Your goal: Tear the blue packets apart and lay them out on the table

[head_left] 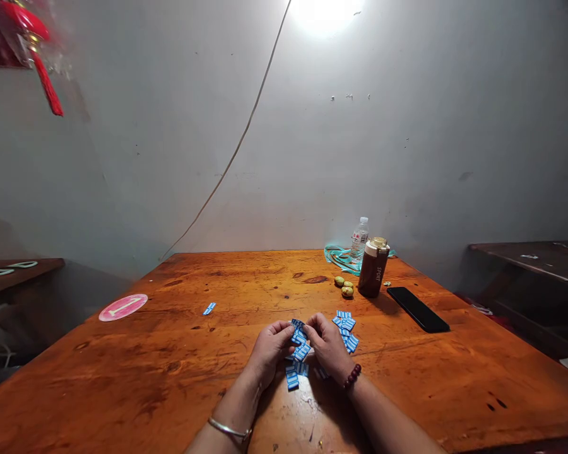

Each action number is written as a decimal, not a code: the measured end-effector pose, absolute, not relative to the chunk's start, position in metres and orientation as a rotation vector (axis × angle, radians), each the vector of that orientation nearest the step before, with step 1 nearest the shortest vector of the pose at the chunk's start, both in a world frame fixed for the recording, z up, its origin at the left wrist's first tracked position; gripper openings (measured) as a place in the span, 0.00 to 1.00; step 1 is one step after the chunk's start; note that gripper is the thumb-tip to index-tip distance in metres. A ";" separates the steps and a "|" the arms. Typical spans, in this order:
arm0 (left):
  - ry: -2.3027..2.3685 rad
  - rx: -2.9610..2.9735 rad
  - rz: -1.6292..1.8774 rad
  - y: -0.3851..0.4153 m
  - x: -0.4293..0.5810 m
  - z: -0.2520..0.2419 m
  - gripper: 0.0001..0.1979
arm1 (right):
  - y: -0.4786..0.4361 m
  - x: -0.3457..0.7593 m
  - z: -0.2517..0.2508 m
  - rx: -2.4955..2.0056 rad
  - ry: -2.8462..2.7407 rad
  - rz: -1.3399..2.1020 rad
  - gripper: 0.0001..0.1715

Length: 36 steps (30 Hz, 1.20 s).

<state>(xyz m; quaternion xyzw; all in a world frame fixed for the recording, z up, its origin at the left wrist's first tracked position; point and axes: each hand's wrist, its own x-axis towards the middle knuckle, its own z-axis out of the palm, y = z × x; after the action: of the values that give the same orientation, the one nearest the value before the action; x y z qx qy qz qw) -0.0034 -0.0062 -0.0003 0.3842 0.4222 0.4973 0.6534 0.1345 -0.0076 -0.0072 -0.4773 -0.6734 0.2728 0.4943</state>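
Small blue-and-white striped pieces (301, 350), flat like folded labels, form a loose string or pile between my hands at the near middle of the table. My left hand (269, 348) pinches one of them between thumb and fingers. From the other side, my right hand (330, 350) has its thumb and forefinger closed on the same cluster; its fingertips partly hide the piece. More striped pieces (345, 325) lie just beyond and right of my right hand. A single striped piece (209, 308) rests apart on the left.
On the wooden table (180, 391) stand a brown flask (373, 271) and a clear plastic bottle (360, 238) beside turquoise straps (337, 257). Three small yellowish fruits (345, 287) sit near the flask. A black phone (417, 309) lies right, a pink round sign (123, 307) left.
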 end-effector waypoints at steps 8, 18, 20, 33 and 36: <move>0.949 0.896 1.121 -0.007 -0.003 -0.001 0.10 | -0.004 0.133 -0.013 -1.099 -1.572 0.832 0.11; 0.867 0.905 1.046 -0.011 -0.006 0.003 0.12 | -0.007 0.132 -0.008 -1.044 -1.592 0.847 0.11; 0.799 0.862 1.023 -0.013 -0.006 0.006 0.13 | -0.008 0.130 -0.007 -1.046 -1.577 0.775 0.09; 0.754 0.826 0.924 -0.010 -0.006 -0.001 0.15 | -0.013 0.127 -0.004 -1.039 -1.630 0.652 0.07; 0.745 0.864 0.945 -0.012 -0.006 -0.002 0.15 | -0.015 0.127 -0.004 -0.981 -1.689 0.555 0.13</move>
<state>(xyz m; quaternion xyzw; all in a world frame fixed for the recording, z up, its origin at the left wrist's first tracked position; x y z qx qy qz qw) -0.0059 -0.0115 -0.0021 0.3934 0.3394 0.4305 0.7381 0.1271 -0.0150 -0.0041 -0.4107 -0.7066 0.2323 0.5274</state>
